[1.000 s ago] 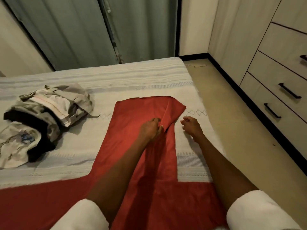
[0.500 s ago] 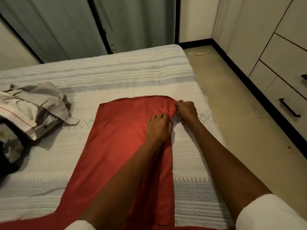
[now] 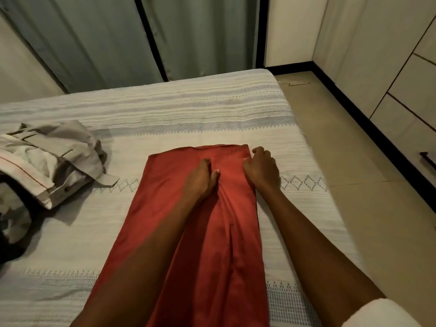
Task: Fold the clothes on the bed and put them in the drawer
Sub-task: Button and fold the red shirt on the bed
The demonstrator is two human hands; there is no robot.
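Note:
A red garment (image 3: 165, 208) lies flat on the bed (image 3: 212, 109) as a long strip running from me to the bed's middle. My left hand (image 3: 200, 179) sits on its upper middle, fingers bent into the cloth, and creases run back from the thumb. My right hand (image 3: 260, 169) is at the garment's upper right edge, near the corner, fingers curled and pinching that edge. A heap of unfolded clothes (image 3: 54, 159), beige and grey over something black, lies at the bed's left. Drawer fronts (image 3: 410, 95) line the right wall.
Tiled floor (image 3: 354, 149) runs between the bed's right edge and the drawer unit. A dark drawer handle (image 3: 427, 161) shows at the right border. Grey curtains (image 3: 106, 43) hang behind the bed. A thin wire hanger (image 3: 296, 83) lies on the floor by the far corner.
The garment's right side has been drawn out into a straight edge with a square top corner. My right hand went from the bare bedcover onto that edge. The camera moved closer.

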